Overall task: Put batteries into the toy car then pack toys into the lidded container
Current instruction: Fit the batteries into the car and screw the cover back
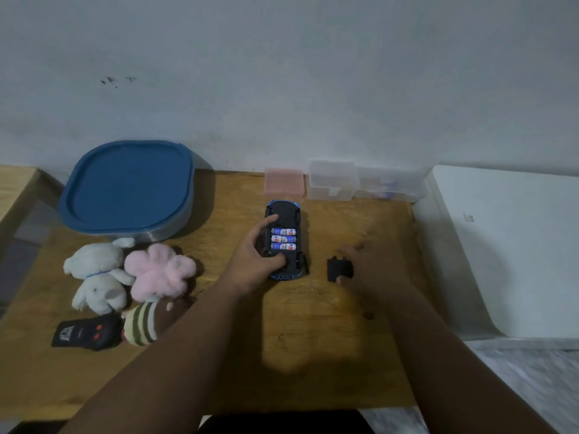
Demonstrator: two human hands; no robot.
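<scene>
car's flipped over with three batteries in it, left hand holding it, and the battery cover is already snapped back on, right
Not quite. The head view shows the battery cover off, lying on the table under the right hand. The rest holds: three batteries sit exposed in the flipped car, left hand holding it.

— Where does the toy car (284,239) sit?
— Mid-worktop (313,339), underside up, three batteries (283,239) in its bay; the battery cover (339,269) lies just right of it.
— And the lidded container (127,189)?
— Back left. Before it lie the plush toys (125,274), with the remote (86,333) nearest the front edge. Small boxes (332,184) line the wall behind the car.
</scene>
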